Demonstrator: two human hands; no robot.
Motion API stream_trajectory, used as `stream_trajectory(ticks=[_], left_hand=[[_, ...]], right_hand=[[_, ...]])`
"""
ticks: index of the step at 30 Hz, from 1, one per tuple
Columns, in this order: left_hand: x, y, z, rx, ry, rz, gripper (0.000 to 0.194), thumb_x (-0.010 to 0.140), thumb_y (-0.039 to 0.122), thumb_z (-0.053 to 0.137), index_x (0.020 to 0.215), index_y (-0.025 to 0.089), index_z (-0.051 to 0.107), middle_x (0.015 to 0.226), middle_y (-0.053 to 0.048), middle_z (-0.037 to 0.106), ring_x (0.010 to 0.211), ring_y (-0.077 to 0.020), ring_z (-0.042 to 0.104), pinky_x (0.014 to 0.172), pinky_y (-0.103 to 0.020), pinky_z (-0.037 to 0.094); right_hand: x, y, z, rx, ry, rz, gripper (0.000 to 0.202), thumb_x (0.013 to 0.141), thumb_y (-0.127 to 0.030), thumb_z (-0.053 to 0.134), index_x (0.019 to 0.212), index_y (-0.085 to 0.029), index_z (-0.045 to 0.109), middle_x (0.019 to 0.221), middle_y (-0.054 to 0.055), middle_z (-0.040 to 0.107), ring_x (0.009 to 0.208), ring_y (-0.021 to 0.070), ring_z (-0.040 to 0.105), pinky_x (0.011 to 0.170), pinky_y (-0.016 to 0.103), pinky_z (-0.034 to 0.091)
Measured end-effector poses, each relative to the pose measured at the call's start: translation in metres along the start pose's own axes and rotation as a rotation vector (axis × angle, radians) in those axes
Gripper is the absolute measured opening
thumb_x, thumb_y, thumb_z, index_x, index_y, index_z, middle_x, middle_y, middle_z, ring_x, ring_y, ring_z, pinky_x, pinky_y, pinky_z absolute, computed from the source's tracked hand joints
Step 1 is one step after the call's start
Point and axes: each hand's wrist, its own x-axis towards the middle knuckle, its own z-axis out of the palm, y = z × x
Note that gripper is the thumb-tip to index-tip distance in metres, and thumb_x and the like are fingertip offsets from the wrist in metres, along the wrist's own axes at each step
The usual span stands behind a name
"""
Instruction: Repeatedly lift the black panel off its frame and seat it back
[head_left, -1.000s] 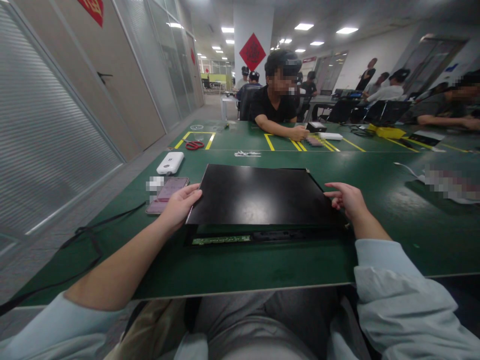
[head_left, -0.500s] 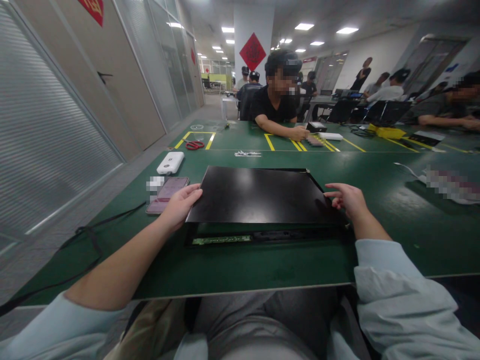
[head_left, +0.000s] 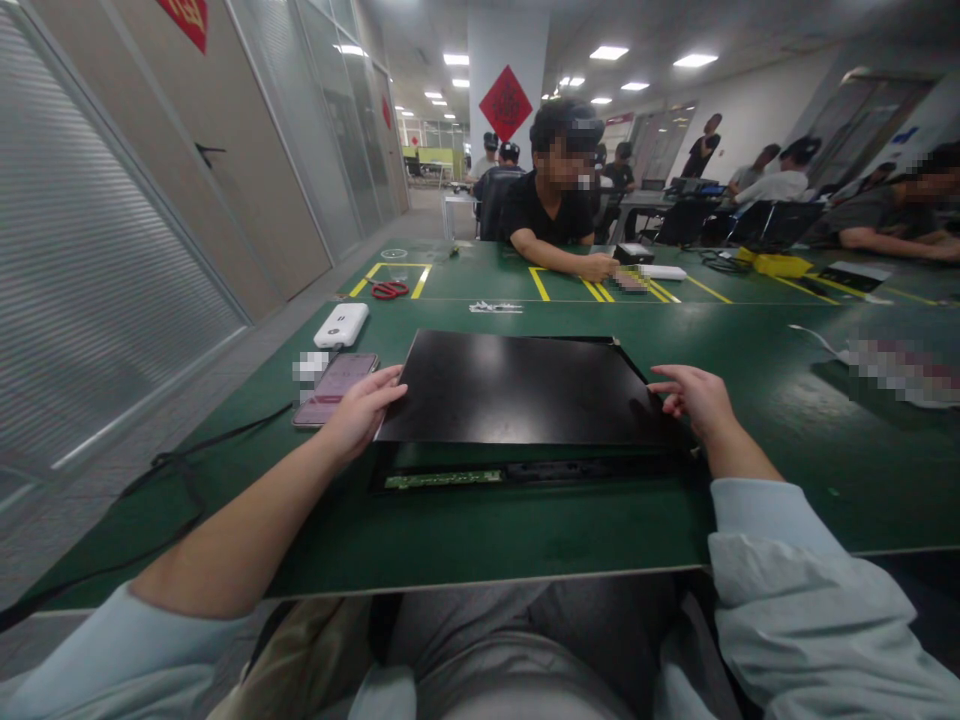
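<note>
A thin, glossy black display panel [head_left: 517, 390] is held over a black frame [head_left: 585, 468], slightly raised and turned against it. A green circuit strip [head_left: 442, 481] shows along the frame's near side; the rest of the frame is mostly hidden under the panel. My left hand [head_left: 369, 405] is closed on the panel's left edge, thumb on top and fingers partly hidden. At the right edge, my right hand [head_left: 694, 400] pinches the panel with curled fingers, while its index finger reaches out above.
Left of the panel lie a phone [head_left: 339, 390] and a white power bank [head_left: 342, 325]. Red-handled scissors [head_left: 390, 290] and small white pieces [head_left: 495, 307] lie farther back on the green table [head_left: 480, 540]. A co-worker [head_left: 555, 200] sits opposite, one hand on the table.
The panel has shifted very slightly away from me and to the right on its left side, with my left hand following. My right hand looks almost still.
</note>
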Motion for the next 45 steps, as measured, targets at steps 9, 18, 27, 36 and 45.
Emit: stream_trajectory(ticks=[9,18,27,36,45], left_hand=[[0.002,-0.003,-0.005,0.064,-0.042,-0.035,0.049,0.063,0.013,0.080,0.111,0.017,0.069,0.105,-0.008,0.080,0.104,-0.0270,0.074,0.093,-0.036,0.059],[0.005,-0.008,-0.008,0.081,-0.047,-0.007,0.054,0.061,0.017,0.085,0.112,0.017,0.068,0.101,-0.007,0.080,0.099,-0.0264,0.076,0.091,-0.036,0.060],[0.004,-0.006,-0.006,0.079,-0.018,-0.034,0.056,0.058,0.016,0.086,0.111,0.018,0.067,0.097,-0.006,0.080,0.093,-0.0248,0.077,0.087,-0.033,0.061],[0.010,-0.013,-0.011,0.163,-0.019,0.025,0.055,0.060,0.021,0.085,0.112,0.019,0.065,0.096,-0.006,0.080,0.098,-0.0275,0.076,0.092,-0.040,0.060],[0.010,-0.015,-0.012,0.170,-0.018,0.037,0.059,0.059,0.023,0.086,0.113,0.018,0.063,0.097,-0.007,0.080,0.099,-0.0290,0.076,0.090,-0.042,0.059]], right_hand=[[0.004,0.007,-0.002,-0.171,-0.017,-0.056,0.024,0.080,-0.029,0.065,0.094,-0.012,0.074,0.074,0.010,0.074,0.034,0.0086,0.048,0.033,0.022,0.034],[0.000,0.003,-0.003,-0.252,-0.035,-0.081,0.036,0.079,-0.030,0.063,0.108,-0.011,0.075,0.083,0.011,0.076,0.036,0.0074,0.048,0.035,0.021,0.036],[0.005,0.012,-0.007,-0.334,-0.050,-0.180,0.048,0.077,-0.037,0.067,0.118,-0.014,0.075,0.084,0.010,0.076,0.040,0.0081,0.050,0.040,0.022,0.041],[0.008,0.016,-0.008,-0.398,-0.052,-0.219,0.048,0.079,-0.037,0.065,0.119,-0.014,0.076,0.085,0.010,0.077,0.041,0.0092,0.051,0.044,0.024,0.044],[0.007,0.015,-0.007,-0.404,-0.051,-0.234,0.051,0.076,-0.036,0.065,0.122,-0.016,0.075,0.081,0.007,0.076,0.040,0.0093,0.050,0.044,0.024,0.044]])
